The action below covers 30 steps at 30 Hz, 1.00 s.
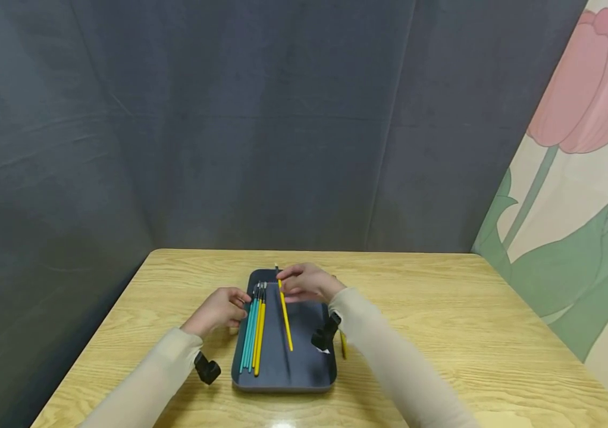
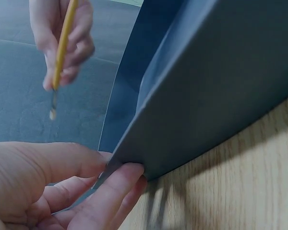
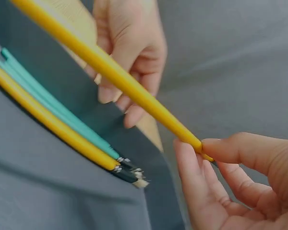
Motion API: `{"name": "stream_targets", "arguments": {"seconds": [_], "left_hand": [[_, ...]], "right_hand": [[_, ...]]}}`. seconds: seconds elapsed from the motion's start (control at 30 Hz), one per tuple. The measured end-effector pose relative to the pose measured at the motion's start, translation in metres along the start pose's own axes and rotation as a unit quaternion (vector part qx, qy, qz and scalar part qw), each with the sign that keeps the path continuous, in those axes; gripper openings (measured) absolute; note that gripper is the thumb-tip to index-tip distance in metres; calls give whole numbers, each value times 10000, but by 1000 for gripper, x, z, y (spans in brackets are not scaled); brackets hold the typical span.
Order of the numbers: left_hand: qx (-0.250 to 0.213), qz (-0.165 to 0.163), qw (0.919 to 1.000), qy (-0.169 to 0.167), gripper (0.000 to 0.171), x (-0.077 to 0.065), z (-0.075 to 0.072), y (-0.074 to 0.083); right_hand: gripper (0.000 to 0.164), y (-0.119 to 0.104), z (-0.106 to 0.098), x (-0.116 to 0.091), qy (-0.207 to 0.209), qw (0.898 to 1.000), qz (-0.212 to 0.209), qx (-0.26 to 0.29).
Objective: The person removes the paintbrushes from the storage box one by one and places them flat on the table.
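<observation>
A dark grey tray (image 1: 304, 374) lies on the table, and my left hand (image 1: 223, 308) pinches its left wall between thumb and fingers, as the left wrist view shows. Over the tray my right hand (image 1: 306, 282) holds a yellow-handled paintbrush (image 3: 134, 91) by thumb and fingertips near its bristle end. That brush is tilted, bristles towards the far side. Along the tray's left side lie several teal paintbrushes (image 1: 248, 339) and yellow paintbrushes (image 1: 260, 339) side by side, bristles at the far end.
Beyond the tray's right wall a yellow stick-like handle (image 1: 344, 345) lies on the wooden table (image 1: 416, 309), partly hidden by the right arm. A small white patch (image 1: 323, 351) shows in the tray. A dark curtain (image 1: 282, 148) hangs behind, beside a tulip-patterned wall (image 1: 577, 208).
</observation>
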<state>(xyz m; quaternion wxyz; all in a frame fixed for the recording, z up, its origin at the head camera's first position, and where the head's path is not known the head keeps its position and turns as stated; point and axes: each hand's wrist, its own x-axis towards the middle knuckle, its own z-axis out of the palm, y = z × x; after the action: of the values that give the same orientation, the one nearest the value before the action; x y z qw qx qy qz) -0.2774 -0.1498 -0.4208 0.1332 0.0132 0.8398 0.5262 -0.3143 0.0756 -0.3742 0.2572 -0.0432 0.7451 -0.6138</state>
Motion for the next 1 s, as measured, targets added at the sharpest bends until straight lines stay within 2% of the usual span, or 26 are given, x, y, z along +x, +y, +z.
{"name": "stream_targets", "arguments": {"seconds": [0.17,0.43,0.77,1.0], "left_hand": [[-6,43,10000,10,33,-1,0,0],[-69,20,10000,21,33,-2,1,0],[-83,16,10000,32,33,-2,1,1],[-119,3,9999,38,33,-1,2,-1]], "right_hand": [[37,-6,-19,-16,-35,9995,-165,278],[42,-6,-60,-37,108,9984,-471,280],[38,22,-110,-46,479,9980,-382,161],[40,45,-126,-43,663,9975,-153,183]]}}
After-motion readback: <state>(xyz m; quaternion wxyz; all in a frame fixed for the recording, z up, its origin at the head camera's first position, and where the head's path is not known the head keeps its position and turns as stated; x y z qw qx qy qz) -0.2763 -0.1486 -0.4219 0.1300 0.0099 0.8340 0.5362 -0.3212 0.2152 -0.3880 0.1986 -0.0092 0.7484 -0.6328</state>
